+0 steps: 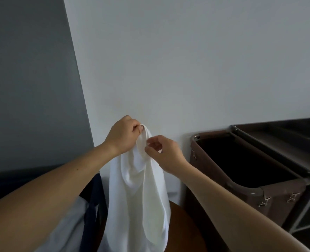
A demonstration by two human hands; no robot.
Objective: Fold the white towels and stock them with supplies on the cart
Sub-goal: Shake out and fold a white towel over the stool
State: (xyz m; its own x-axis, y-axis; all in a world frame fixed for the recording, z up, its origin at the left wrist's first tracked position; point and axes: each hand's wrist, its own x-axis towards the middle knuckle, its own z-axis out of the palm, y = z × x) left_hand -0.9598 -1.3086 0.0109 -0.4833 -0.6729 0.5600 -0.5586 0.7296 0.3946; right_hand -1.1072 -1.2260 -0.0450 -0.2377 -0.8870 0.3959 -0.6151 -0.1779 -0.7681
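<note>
Evidently the task is at an early stage: a towel point(139, 188) hangs unfolded in the air, and no folded towels or supplies can be seen on the cart point(277, 160), though only part of it is in view. By my reading, the person is finding the towel's edge or corners to start a first fold; folding and stocking are both left to do.

The left hand point(123, 135) is closed, pinching the top of the towel between thumb and fingers. The right hand point(166, 151) sits just beside it and a little lower, its thumb and forefinger nipping the cloth's edge while the other fingers curl loosely. Below the hands the towel drops in long soft folds, in front of the wall point(186, 60) and above a round brown surface point(183, 224).

The towel is white, with a fine woven or terry grain, limp and thin enough to bunch into a narrow neck at the grip. The cart stands to the right, well apart from the towel: a dark brown fabric bag point(241, 160) with rounded corners, hung open on a grey metal frame and tied with small cords. Its inside is dark, so I cannot tell what it holds.
</note>
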